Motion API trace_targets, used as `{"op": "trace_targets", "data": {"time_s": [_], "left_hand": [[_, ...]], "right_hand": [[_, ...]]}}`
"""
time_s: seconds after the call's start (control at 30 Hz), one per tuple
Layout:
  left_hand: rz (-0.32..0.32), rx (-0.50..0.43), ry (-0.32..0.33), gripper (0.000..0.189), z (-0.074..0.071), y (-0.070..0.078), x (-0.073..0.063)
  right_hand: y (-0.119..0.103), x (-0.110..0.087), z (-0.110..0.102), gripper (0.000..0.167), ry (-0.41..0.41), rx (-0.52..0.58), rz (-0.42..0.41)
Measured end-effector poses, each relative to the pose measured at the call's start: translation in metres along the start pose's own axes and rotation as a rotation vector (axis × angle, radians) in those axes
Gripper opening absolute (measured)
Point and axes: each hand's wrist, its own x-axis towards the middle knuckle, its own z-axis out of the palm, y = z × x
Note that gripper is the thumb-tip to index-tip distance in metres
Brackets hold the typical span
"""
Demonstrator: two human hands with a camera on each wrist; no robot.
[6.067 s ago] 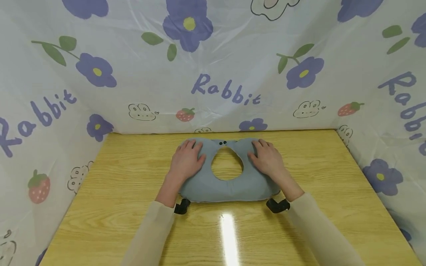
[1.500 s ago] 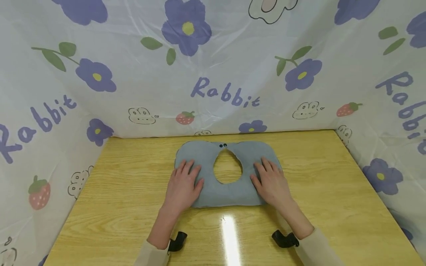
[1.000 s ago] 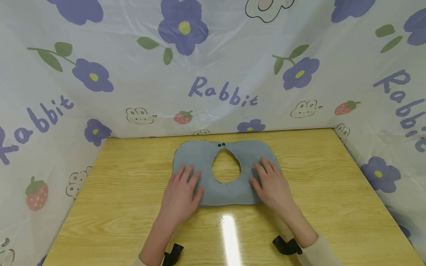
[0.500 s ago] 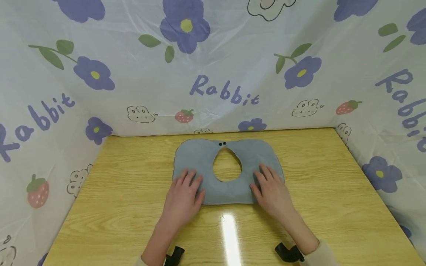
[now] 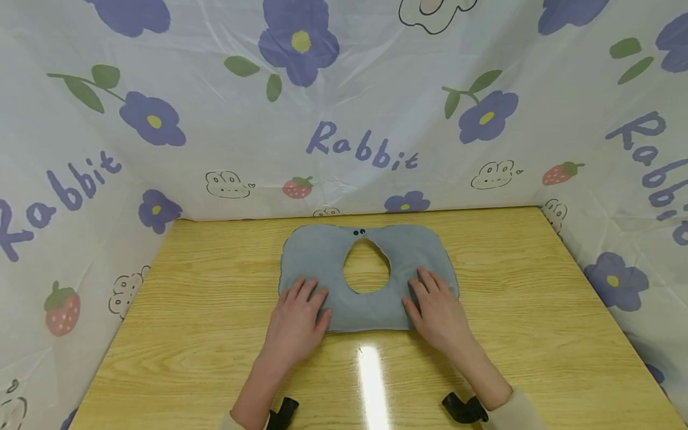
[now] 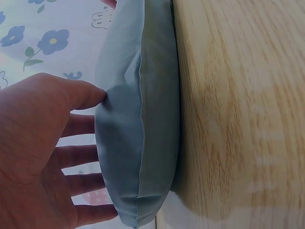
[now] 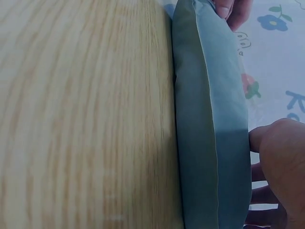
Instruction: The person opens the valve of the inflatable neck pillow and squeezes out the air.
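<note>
A grey-blue U-shaped neck pillow (image 5: pixel 368 313) lies flat on the table, its two arms meeting at the back beside a pair of small dark buttons (image 5: pixel 359 232). Its rounded middle hole shows the wood beneath. My left hand (image 5: pixel 294 322) rests on the front left corner with fingers spread. On the front right corner rests my right hand (image 5: pixel 442 310), fingers likewise spread. Seen low in the left wrist view, the pillow (image 6: pixel 121 114) stands thick with a seam along its side, and the fingertips touch its top. The right wrist view shows the same side of the pillow (image 7: pixel 209 119).
The wooden table (image 5: pixel 204 310) carries a bright light reflection in front of the pillow. A white cloth (image 5: pixel 258 155) printed with flowers, rabbits and strawberries hangs at the back and both sides. Black camera mounts (image 5: pixel 464 409) sit at the wrists.
Both hands have come from the pillow's far arms toward its front corners, mostly before the last second. The pillow looks flatter and spread a little wider than in the earliest frame.
</note>
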Motion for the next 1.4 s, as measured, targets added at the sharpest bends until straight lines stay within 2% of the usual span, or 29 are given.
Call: {"op": "trace_targets", "data": {"time_s": [0.2,0.43,0.63,0.87,0.97,1.17,1.4], "left_hand": [[-0.007,0.007,-0.014,0.036,0.000,-0.001,-0.002],[0.004,-0.010,-0.037,0.034,-0.005,0.004,0.000],[0.092,-0.029,-0.040,0.037,-0.013,0.017,0.003],[0.197,0.001,-0.011,0.033,-0.015,0.034,0.006],[0.209,0.031,-0.033,0.031,-0.012,0.040,0.007],[0.197,0.067,-0.095,0.030,-0.004,0.044,0.006],[0.178,0.060,-0.138,0.030,0.003,0.044,0.004]], "right_hand": [[-0.001,0.001,0.004,0.043,-0.008,0.008,-0.009],[-0.002,0.002,0.000,0.039,0.036,0.030,-0.024],[-0.015,0.005,-0.009,0.041,0.072,0.033,-0.087],[-0.034,0.003,-0.010,0.042,0.079,0.031,-0.214],[-0.036,0.002,-0.008,0.041,0.062,0.037,-0.260],[-0.036,-0.001,-0.002,0.041,-0.036,0.062,-0.346],[-0.035,-0.004,0.004,0.040,-0.067,0.075,-0.360]]}}
